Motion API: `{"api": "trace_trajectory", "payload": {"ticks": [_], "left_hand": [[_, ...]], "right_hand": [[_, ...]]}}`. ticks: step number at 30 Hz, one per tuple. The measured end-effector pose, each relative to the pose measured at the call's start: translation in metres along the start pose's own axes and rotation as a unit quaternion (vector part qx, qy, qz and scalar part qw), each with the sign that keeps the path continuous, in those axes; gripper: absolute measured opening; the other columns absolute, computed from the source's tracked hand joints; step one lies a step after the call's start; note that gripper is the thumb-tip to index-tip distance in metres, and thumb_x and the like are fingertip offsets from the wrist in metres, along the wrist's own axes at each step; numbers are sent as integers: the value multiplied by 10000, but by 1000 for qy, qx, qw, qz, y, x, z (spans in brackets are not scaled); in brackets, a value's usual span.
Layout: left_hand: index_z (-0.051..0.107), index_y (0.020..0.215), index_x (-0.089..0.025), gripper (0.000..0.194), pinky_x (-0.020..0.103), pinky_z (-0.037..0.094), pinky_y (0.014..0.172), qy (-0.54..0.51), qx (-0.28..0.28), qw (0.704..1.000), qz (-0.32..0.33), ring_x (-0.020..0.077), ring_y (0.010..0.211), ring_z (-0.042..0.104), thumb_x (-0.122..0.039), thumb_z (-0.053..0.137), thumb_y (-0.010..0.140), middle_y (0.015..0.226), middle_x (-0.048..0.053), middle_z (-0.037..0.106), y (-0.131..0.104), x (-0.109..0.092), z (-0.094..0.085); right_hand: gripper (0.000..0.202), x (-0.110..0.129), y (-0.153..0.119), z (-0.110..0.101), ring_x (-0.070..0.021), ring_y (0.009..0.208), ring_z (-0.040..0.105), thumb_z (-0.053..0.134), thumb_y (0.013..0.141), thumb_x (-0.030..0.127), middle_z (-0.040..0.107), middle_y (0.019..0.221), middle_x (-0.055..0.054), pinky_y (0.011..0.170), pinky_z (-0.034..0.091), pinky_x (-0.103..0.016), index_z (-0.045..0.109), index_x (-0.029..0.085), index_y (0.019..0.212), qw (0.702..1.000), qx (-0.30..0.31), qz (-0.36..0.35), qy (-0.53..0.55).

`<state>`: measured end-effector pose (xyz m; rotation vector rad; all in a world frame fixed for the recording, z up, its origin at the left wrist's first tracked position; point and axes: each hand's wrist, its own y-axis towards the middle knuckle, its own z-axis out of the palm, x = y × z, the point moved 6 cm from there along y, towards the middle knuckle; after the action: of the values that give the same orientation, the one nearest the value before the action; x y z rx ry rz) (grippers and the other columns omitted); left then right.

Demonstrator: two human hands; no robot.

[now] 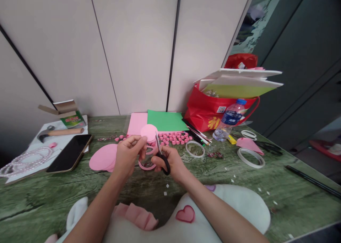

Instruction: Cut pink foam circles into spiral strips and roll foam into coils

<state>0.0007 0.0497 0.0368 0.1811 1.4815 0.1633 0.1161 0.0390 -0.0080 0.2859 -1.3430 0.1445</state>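
Your head cam faces forward and down, left hand (pixel 129 151) and right hand (pixel 170 161) near, tabletop (pixel 205 172) below, pale panels (pixel 138 51) behind.

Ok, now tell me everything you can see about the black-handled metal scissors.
The black-handled, silvery metal scissors are in the right hand, partly covered by it. One dark, rounded, plastic-looking handle loop shows. The slim blades point forward, tips by the right edge of the pink round paper disc; whether they touch it or stand open, I can't tell.
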Motion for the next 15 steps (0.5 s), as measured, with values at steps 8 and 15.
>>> {"api": "trace_trajectory", "payload": {"ticks": [8, 15], "left_hand": [[520, 520, -154, 266, 163, 256, 280, 79, 21, 996, -22, 60, 256, 372, -340, 554, 707, 298, -57, 431, -4, 1, 5], [529, 518, -151, 282, 159, 242, 267, 89, 33, 995, -39, 58, 243, 358, -359, 536, 709, 287, -55, 428, -6, 2, 11]], "right_hand": [[333, 1, 0, 1, -50, 343, 433, 710, 536, 379, 483, 413, 81, 384, 433, -198, 515, 152, 683, 1000, -5, 5, 17], [360, -1, -2, 5, -60, 365, 448, 709, 533, 388, 504, 440, 72, 383, 386, -186, 486, 156, 695, 1000, 24, 13, 8]]}}
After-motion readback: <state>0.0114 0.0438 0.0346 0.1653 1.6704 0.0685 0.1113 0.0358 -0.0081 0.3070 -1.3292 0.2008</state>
